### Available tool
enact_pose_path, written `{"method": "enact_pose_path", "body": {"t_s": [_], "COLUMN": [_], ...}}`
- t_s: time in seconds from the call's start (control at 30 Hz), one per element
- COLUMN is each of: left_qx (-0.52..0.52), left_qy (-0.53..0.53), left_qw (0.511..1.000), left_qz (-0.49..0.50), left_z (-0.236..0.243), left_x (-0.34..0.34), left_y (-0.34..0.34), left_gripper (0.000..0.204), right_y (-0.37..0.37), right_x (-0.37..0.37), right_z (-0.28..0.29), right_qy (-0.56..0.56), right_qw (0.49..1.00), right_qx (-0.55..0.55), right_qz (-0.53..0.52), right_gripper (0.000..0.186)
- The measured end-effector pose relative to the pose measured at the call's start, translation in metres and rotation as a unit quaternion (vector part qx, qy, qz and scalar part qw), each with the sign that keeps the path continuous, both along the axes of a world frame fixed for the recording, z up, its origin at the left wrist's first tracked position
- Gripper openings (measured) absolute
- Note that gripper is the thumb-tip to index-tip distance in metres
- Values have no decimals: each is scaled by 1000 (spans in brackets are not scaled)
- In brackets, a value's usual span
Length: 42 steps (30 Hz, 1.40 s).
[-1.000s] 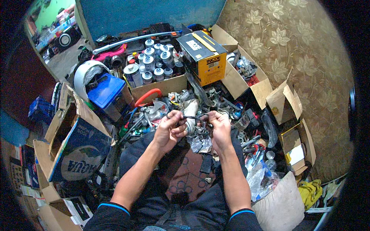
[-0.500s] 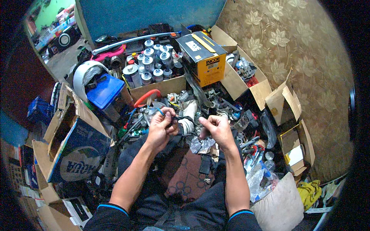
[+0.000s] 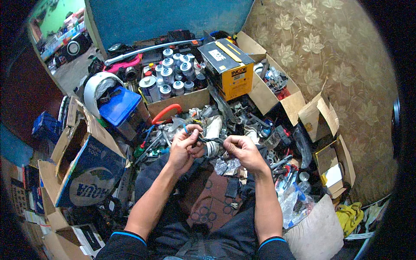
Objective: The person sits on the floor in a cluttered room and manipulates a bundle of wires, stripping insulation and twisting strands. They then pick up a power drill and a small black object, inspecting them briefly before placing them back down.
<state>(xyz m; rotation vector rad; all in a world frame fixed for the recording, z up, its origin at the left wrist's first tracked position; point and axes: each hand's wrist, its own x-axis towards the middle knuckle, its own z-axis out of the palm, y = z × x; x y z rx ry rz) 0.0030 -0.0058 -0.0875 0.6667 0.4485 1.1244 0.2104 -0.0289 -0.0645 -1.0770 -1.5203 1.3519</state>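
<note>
A dark, twisted cable (image 3: 212,140) stretches between my two hands, over a heap of small parts. My left hand (image 3: 182,151) is closed round the cable's left end, thumb against the bent fingers. A thin blue loop (image 3: 185,128) shows at its index finger; whether it belongs to the cable I cannot tell. My right hand (image 3: 247,152) pinches the other end between thumb and curled fingers. Just beneath, crumpled clear plastic wrap (image 3: 227,166) lies among the parts. An orange-red curved handle (image 3: 167,112) sticks up beyond my left hand.
Spray cans (image 3: 167,76) fill a carton at the back, beside a black and yellow box (image 3: 236,76). A blue-lidded bin (image 3: 119,106) and a blue carton (image 3: 93,173) stand left. Open cartons line the right wall, with a pale cushion (image 3: 316,229) at lower right.
My right hand has shifted slightly right and down, and the dark cable now runs visibly between both hands. The left hand stays nearly in place.
</note>
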Motion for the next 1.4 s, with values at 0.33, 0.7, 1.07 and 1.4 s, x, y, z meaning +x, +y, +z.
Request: {"method": "enact_pose_path", "body": {"t_s": [0.33, 0.7, 1.07, 1.4], "left_qx": [-177, -141, 10, 121], "left_qy": [-117, -45, 133, 272], "left_qw": [977, 987, 988, 936], "left_qz": [37, 66, 81, 187], "left_z": [4, 4, -10, -11], "left_x": [4, -8, -4, -3], "left_y": [0, 5, 2, 5], "left_gripper": [13, 29, 27, 22], "right_y": [5, 4, -3, 7], "right_x": [-12, 17, 14, 41], "right_z": [-6, 12, 17, 7], "right_qy": [258, 253, -263, 276], "right_qw": [933, 926, 964, 903], "right_qx": [9, -150, 25, -59], "right_qz": [-250, -235, -1, -325], "right_gripper": [29, 35, 19, 11]}}
